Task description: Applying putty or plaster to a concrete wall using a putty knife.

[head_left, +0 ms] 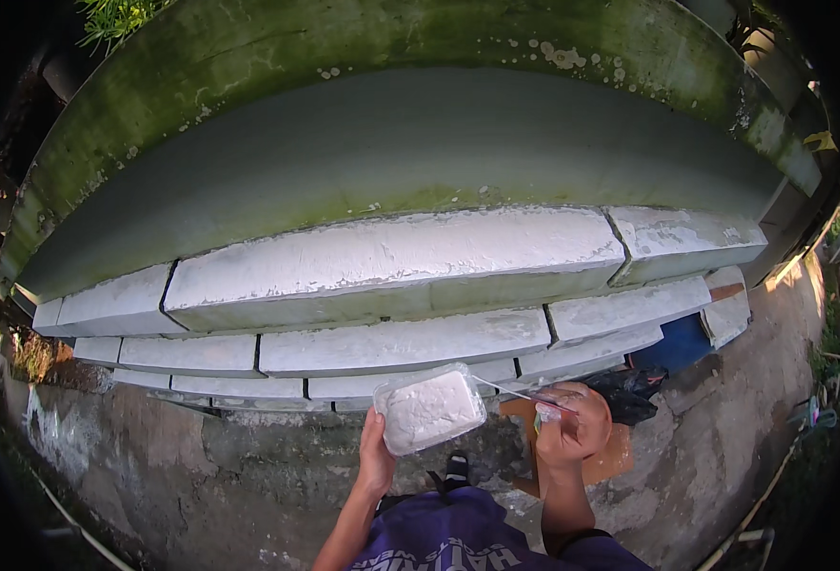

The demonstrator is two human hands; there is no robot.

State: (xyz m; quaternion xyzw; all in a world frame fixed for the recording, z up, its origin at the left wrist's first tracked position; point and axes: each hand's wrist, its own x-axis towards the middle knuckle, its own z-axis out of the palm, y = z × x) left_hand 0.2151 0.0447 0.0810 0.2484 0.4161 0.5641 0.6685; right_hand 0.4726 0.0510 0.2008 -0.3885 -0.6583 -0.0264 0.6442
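My left hand (pixel 375 453) grips the near left edge of a clear plastic tub (pixel 396 433), its fingers partly hidden beneath. A white paste (pixel 431 409) with a rough, uneven surface fills the tub. To the right, my right hand (pixel 572 423) is closed around the handle of a thin tool (pixel 502 388). Its slender pale shaft points left, and its end reaches the tub's upper right edge; whether it touches the paste I cannot tell. Beyond both hands lies a long block (pixel 391 252), its top coated in uneven white.
Behind the stepped rows of pale blocks (pixel 401 344) rises a mossy green-grey wall (pixel 420 124). Near my right hand are a black plastic bag (pixel 629 392), a cardboard piece (pixel 610 459) and a blue panel (pixel 672 344). Rough concrete ground (pixel 248 466) lies below.
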